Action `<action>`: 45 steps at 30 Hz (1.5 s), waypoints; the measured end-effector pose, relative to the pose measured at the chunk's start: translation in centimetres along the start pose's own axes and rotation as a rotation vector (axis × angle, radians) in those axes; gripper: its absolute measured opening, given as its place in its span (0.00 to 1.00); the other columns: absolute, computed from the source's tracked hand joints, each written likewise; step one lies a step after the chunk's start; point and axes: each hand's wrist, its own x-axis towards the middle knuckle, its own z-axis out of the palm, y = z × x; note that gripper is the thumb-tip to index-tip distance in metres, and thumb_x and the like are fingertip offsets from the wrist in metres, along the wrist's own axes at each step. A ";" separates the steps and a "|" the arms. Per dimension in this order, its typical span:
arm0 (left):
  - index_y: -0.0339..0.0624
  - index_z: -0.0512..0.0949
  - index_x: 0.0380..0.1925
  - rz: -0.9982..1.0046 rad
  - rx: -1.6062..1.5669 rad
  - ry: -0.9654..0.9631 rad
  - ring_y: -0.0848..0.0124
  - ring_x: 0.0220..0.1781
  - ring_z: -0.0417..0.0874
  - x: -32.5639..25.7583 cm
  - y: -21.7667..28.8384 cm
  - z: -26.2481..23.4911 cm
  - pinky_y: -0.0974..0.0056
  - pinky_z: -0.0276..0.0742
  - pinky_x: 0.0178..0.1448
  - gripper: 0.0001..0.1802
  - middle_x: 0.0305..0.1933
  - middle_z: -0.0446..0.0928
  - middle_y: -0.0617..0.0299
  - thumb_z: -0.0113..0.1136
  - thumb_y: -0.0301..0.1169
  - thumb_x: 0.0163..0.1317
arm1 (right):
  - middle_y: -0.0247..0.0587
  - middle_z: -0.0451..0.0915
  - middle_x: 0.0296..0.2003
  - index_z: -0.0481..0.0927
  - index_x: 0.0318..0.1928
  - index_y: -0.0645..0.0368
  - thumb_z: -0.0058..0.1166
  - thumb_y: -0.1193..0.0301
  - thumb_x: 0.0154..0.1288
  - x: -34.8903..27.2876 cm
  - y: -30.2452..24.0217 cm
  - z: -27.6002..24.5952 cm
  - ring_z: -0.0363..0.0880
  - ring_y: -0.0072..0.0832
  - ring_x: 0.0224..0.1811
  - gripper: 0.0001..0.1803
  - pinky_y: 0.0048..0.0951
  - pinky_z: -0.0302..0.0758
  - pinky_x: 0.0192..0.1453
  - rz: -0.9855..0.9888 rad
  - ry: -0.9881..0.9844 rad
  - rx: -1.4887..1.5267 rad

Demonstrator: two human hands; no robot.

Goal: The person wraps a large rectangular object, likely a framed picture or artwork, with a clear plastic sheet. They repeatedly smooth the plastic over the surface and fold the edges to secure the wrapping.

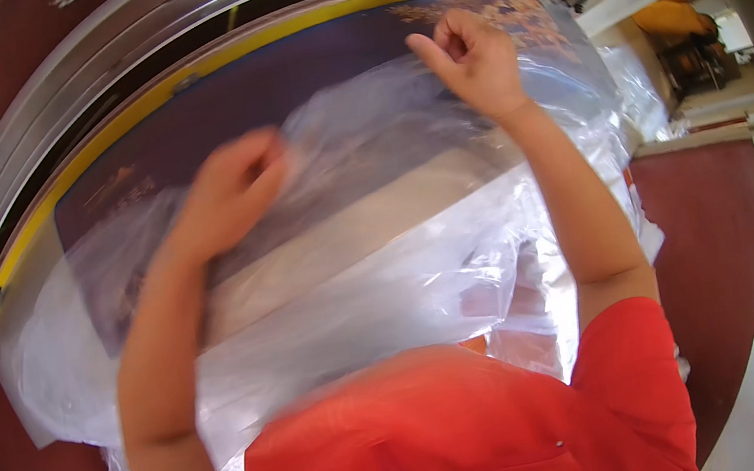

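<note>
Yellow-edged work surface [132, 122], dark gold-patterned sheet [247, 98] lying on it, wrinkled clear film [360, 312] across the near side

Place: workshop or factory floor, by all appearances; the exact trade cannot be determined. Indicated by the following. Ribbed metal rails [155, 14], silver, by which the far side of the work area is bounded. Yellow edging strip [123, 128], fitted inside the rails. Dark patterned sheet [183, 133], broad, partly covered by loose clear plastic film [360, 317], by which the work area is largely filled. Red-brown floor [704, 213], bordered at right by a pale strip [753, 304]. Machinery [695, 62], dark, with an orange-yellow part [663, 18], seen small at upper right; type not readable.
</note>
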 end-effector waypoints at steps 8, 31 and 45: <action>0.41 0.66 0.17 -0.817 0.463 0.359 0.84 0.22 0.57 -33.4 -8.5 -27.2 0.74 0.54 0.23 0.09 0.17 0.57 0.74 0.48 0.29 0.54 | 0.45 0.51 0.59 0.59 0.56 0.53 0.47 0.46 0.48 -8.1 -9.3 1.6 0.45 0.38 0.63 0.38 0.44 0.42 0.63 -0.720 -0.556 0.161; 0.36 0.71 0.29 -0.632 0.500 0.945 0.79 0.27 0.64 -39.7 -10.9 -24.6 0.75 0.61 0.35 0.10 0.25 0.69 0.68 0.51 0.33 0.57 | 0.46 0.67 0.48 0.69 0.46 0.59 0.47 0.52 0.52 0.4 -7.4 6.7 0.63 0.40 0.52 0.26 0.39 0.57 0.56 -0.220 -0.116 -0.212; 0.42 0.70 0.40 -0.277 -0.315 1.321 0.76 0.43 0.69 -37.7 -3.3 -24.8 0.71 0.63 0.47 0.13 0.40 0.70 0.67 0.47 0.36 0.59 | 0.41 0.72 0.21 0.69 0.29 0.61 0.47 0.67 0.55 3.5 -7.3 9.5 0.70 0.31 0.20 0.09 0.29 0.68 0.24 0.263 0.308 0.632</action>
